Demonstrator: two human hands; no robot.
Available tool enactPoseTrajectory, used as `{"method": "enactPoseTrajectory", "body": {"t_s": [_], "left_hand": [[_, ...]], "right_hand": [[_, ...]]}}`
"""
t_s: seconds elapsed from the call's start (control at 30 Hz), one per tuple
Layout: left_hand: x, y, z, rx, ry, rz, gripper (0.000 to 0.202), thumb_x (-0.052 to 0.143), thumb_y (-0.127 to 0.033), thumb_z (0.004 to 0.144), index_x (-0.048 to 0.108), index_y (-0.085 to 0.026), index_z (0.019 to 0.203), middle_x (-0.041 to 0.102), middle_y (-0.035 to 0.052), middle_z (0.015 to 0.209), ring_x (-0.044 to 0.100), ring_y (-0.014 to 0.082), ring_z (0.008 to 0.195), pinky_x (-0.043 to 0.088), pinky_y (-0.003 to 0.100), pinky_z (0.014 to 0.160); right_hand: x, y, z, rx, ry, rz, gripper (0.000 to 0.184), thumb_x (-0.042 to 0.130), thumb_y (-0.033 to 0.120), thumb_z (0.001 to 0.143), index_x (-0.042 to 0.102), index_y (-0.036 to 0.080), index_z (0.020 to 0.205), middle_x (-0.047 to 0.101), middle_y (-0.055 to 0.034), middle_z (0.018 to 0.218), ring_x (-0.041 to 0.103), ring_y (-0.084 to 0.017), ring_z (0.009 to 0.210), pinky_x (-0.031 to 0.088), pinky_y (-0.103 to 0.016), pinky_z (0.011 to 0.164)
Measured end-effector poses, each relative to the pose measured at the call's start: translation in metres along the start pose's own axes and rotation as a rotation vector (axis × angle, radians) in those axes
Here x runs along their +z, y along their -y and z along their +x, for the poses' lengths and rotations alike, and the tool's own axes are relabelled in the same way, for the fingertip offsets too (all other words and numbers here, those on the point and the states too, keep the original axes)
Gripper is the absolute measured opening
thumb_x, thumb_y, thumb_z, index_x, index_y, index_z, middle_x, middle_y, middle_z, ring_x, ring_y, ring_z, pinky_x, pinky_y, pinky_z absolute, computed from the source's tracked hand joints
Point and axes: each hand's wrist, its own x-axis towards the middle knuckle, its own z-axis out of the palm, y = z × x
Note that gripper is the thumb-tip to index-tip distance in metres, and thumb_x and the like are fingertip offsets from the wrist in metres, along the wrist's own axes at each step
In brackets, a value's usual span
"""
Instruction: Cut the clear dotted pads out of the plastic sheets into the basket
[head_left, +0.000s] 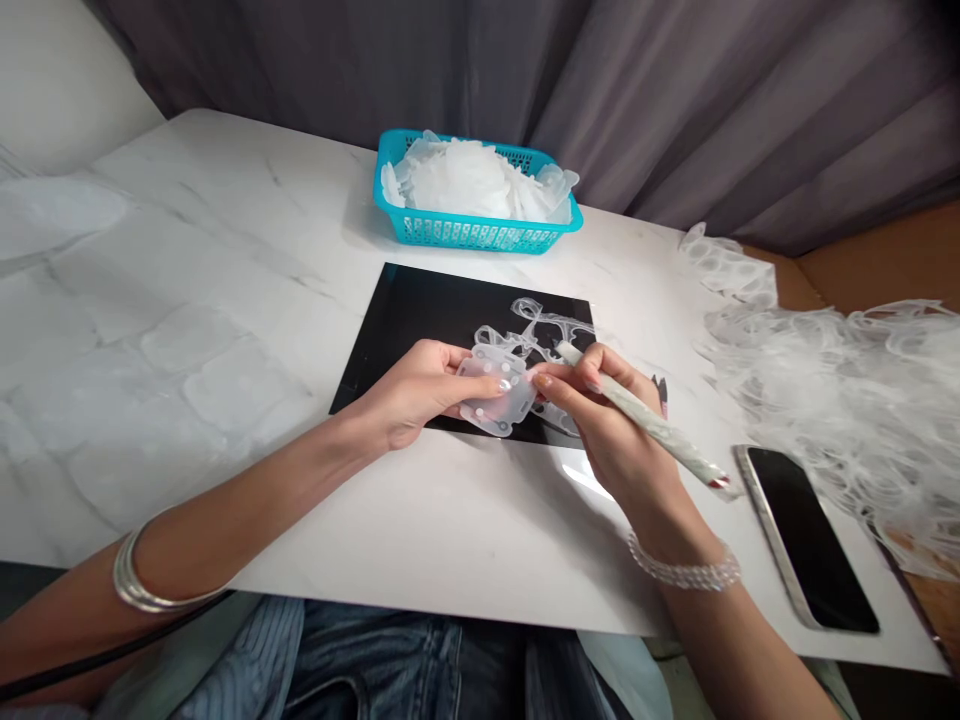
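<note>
My left hand (pixel 427 392) pinches a translucent plastic sheet piece (pixel 499 408) with small round holes, its thumb lying flat across the top. At the piece's right edge, the thumb and forefinger of my right hand (pixel 600 395) touch it. A pale pen-shaped tool (pixel 660 432) with a patterned wrap is gripped in that same hand, its tip pointing up and left. Beneath both hands lies a black mat (pixel 420 310). A clear cut-out plastic frame (pixel 529 325) rests on the mat behind the piece, partly hidden by my right hand.
A blue basket (pixel 480 236) full of translucent pieces stands at the back. Tangled plastic offcuts (pixel 832 400) heap up on the right, near a phone (pixel 814 540). Flat translucent pieces (pixel 150 430) are spread over the white marbled table (pixel 420 530) on the left.
</note>
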Motion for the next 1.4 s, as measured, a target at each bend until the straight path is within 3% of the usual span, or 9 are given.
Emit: {"method": "enactPoseTrajectory", "body": {"t_s": [0.33,0.6,0.7,0.8,0.97,1.03,1.2,1.3,1.4], "left_hand": [[0.003,0.001,-0.002,-0.005,0.075,0.015,0.015,0.067,-0.026,0.086,0.072,-0.013,0.081,0.073,0.0046,0.077,0.067,0.013,0.069,0.052,0.024,0.065],[-0.001,-0.001,0.001,0.025,0.013,-0.078,0.016,0.067,-0.027,0.085,0.07,-0.011,0.087,0.073,0.0101,0.085,0.071,0.0213,0.083,0.059,0.039,0.083],[-0.002,-0.003,0.002,0.009,-0.082,-0.197,0.017,0.055,-0.016,0.087,0.067,-0.011,0.096,0.073,0.013,0.089,0.073,0.0244,0.085,0.059,0.044,0.086],[0.001,-0.004,0.001,-0.084,-0.077,-0.363,0.03,0.052,-0.026,0.091,0.063,-0.011,0.115,0.072,0.018,0.106,0.072,0.0288,0.091,0.057,0.048,0.088],[0.006,-0.006,-0.001,-0.188,0.266,-0.614,0.056,0.041,-0.056,0.097,0.063,-0.011,0.122,0.072,0.0148,0.104,0.07,0.0229,0.083,0.055,0.041,0.087],[0.003,-0.008,-0.001,-0.197,0.285,-0.648,0.058,0.037,-0.056,0.099,0.063,-0.011,0.124,0.072,0.0159,0.108,0.071,0.0261,0.089,0.054,0.045,0.09],[-0.001,-0.013,-0.001,-0.177,0.153,-0.651,0.06,0.04,-0.055,0.098,0.058,-0.009,0.132,0.066,0.0232,0.125,0.067,0.0401,0.111,0.049,0.057,0.098],[-0.003,-0.016,0.0,-0.037,-0.017,-0.569,0.046,0.048,-0.038,0.097,0.057,-0.008,0.131,0.065,0.0237,0.128,0.067,0.0375,0.113,0.051,0.053,0.099],[-0.018,-0.04,0.015,0.347,-0.329,-0.359,0.036,0.051,-0.022,0.095,0.056,-0.012,0.129,0.06,0.0182,0.137,0.063,0.0302,0.122,0.05,0.045,0.103]], "right_hand": [[-0.002,-0.002,0.002,0.007,-0.002,-0.004,0.037,0.076,0.018,0.082,0.04,0.022,0.07,0.073,-0.0015,0.085,0.061,-0.013,0.075,0.047,-0.027,0.072],[-0.01,-0.002,0.004,-0.045,-0.06,-0.067,0.039,0.074,0.021,0.082,0.037,0.023,0.071,0.072,-0.0017,0.084,0.065,-0.015,0.077,0.049,-0.029,0.072],[-0.012,0.001,0.005,-0.166,-0.22,-0.183,0.038,0.073,0.023,0.084,0.037,0.024,0.071,0.073,-0.0029,0.085,0.067,-0.017,0.079,0.05,-0.03,0.072],[-0.005,0.001,0.001,-0.429,-0.348,-0.399,0.037,0.07,0.022,0.087,0.037,0.024,0.071,0.073,-0.0039,0.089,0.068,-0.018,0.082,0.05,-0.03,0.071],[0.012,0.002,-0.012,-0.643,0.212,-0.612,0.035,0.059,0.015,0.092,0.036,0.024,0.067,0.073,-0.003,0.086,0.068,-0.016,0.073,0.05,-0.03,0.062],[0.012,0.005,-0.015,-0.614,0.146,-0.583,0.037,0.058,0.018,0.094,0.035,0.023,0.066,0.075,-0.0034,0.087,0.067,-0.015,0.068,0.048,-0.029,0.058],[-0.009,0.01,-0.009,-0.439,-0.393,-0.358,0.041,0.054,0.038,0.098,0.044,0.022,0.063,0.075,-0.0029,0.077,0.061,-0.015,0.059,0.046,-0.03,0.059],[-0.024,0.006,-0.002,-0.347,-0.418,-0.15,0.04,0.05,0.045,0.099,0.054,0.021,0.066,0.071,-0.0038,0.07,0.067,-0.021,0.067,0.051,-0.038,0.072],[-0.03,0.003,0.001,-0.295,-0.377,-0.089,0.041,0.051,0.048,0.098,0.06,0.021,0.068,0.071,-0.005,0.071,0.065,-0.021,0.065,0.052,-0.039,0.074]]}}
